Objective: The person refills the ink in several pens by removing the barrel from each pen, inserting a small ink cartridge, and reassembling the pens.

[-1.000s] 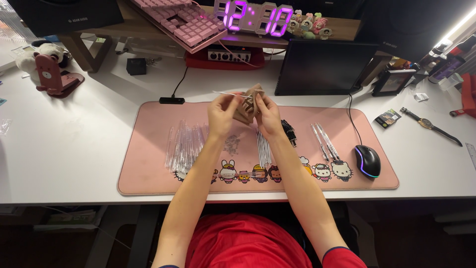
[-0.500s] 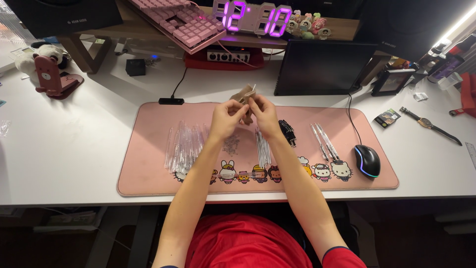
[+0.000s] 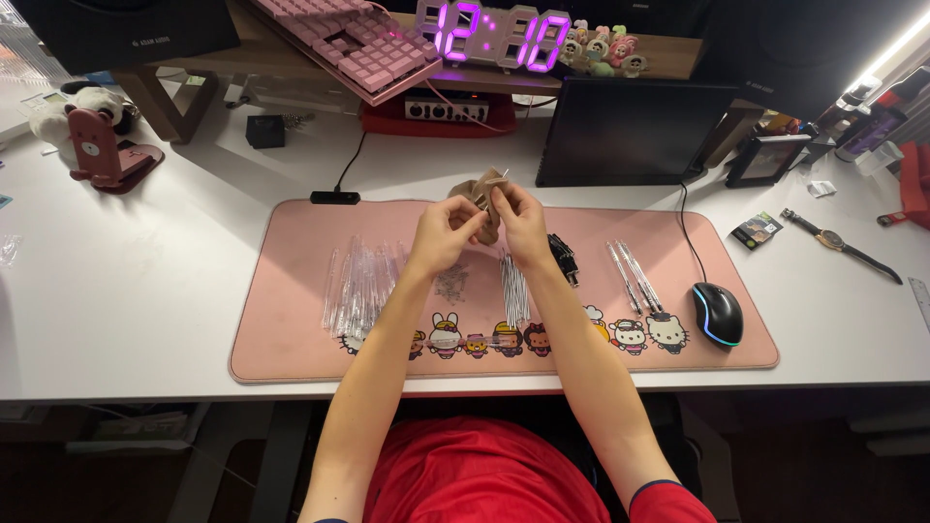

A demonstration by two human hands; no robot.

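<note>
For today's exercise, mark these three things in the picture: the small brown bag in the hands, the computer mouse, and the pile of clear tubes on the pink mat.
small brown bag (image 3: pixel 479 189), head view, upper crumpled part above the fingers.
computer mouse (image 3: pixel 718 314), head view, middle of its black back.
pile of clear tubes (image 3: pixel 360 283), head view, centre of the pile.

Clear tubes (image 3: pixel 360 286) left on desk mat (image 3: pixel 291 339); mouse (image 3: pixel 718 314) right; keyboard (image 3: pixel 351 44) and clock (image 3: pixel 496 34) behind.
</note>
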